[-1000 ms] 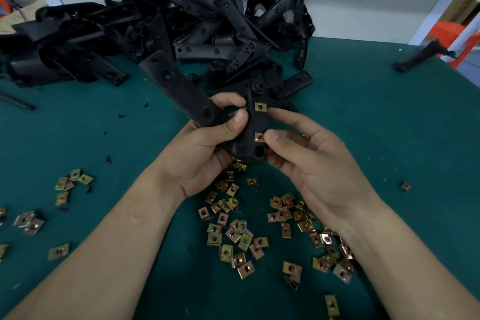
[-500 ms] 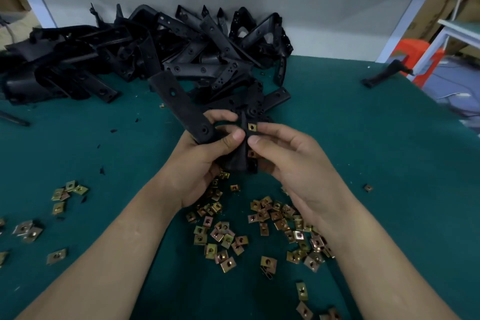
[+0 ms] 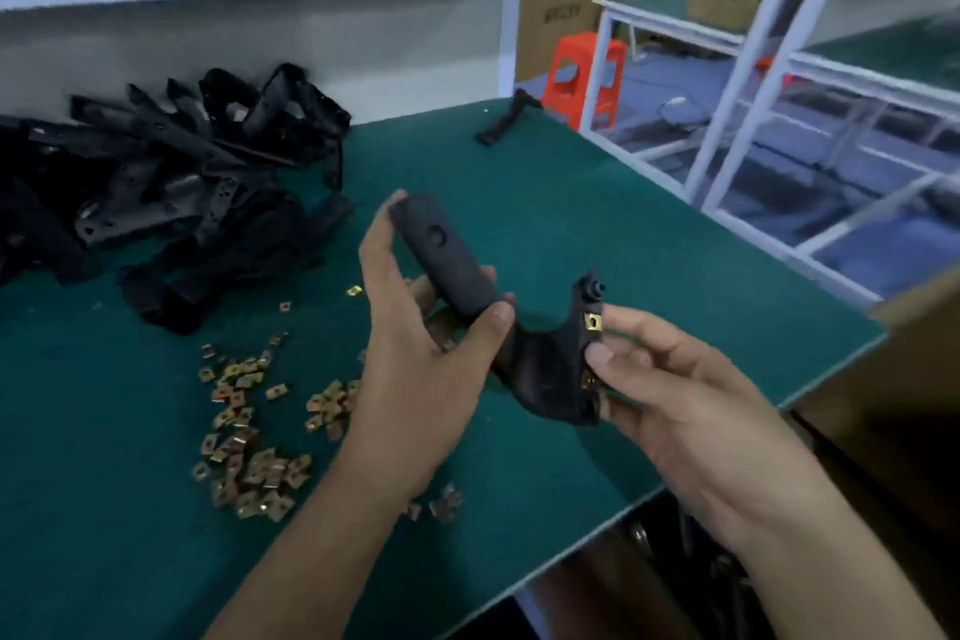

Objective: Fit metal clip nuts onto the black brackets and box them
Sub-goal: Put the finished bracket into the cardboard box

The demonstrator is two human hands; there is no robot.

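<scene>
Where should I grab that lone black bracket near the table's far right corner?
Grip the lone bracket across its long straight arm, coming down from above. That arm looks flat on the green table, narrow enough to pinch, with nothing beside it; the bent end sits by the edge.

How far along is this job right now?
Done: the held bracket already carries a clip nut on its end. In hand: the left hand and right hand both grip that bracket, not yet boxed. To do: a pile of brackets and many loose clip nuts wait on the table.
</scene>
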